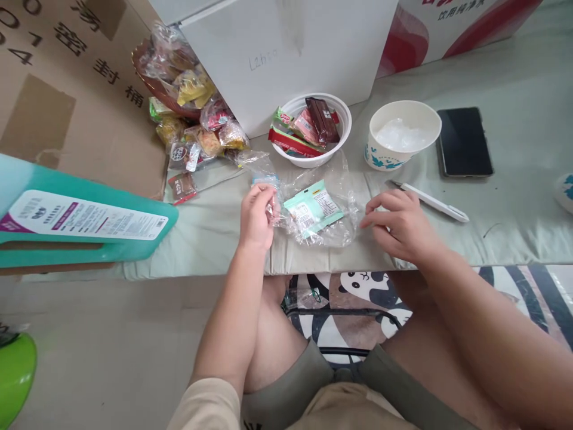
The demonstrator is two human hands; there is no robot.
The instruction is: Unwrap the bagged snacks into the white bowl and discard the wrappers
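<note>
My left hand point(258, 215) is closed, its fingers pinching the left edge of a clear plastic bag point(344, 230). A mint-green snack packet point(316, 209) lies in or on that crinkled bag, tilted, with printed labels facing up. Just right of the bag is my right hand point(396, 224), fingers apart and slightly curled, with nothing visible in it. Behind my right fingers lies a white utility knife point(436, 203). A white bowl point(344, 128) with several wrapped snacks stands beyond the bag. A small blue-and-white piece point(265, 180) shows behind my left fingertips.
A paper cup point(387, 158) holding clear plastic stands beside a black phone point(465, 143). At the left are a red-brown basket point(141, 65), loose wrapped snacks point(208, 142), a teal jug point(134, 242) and a cardboard box point(111, 119). White boxes point(304, 54) rise behind.
</note>
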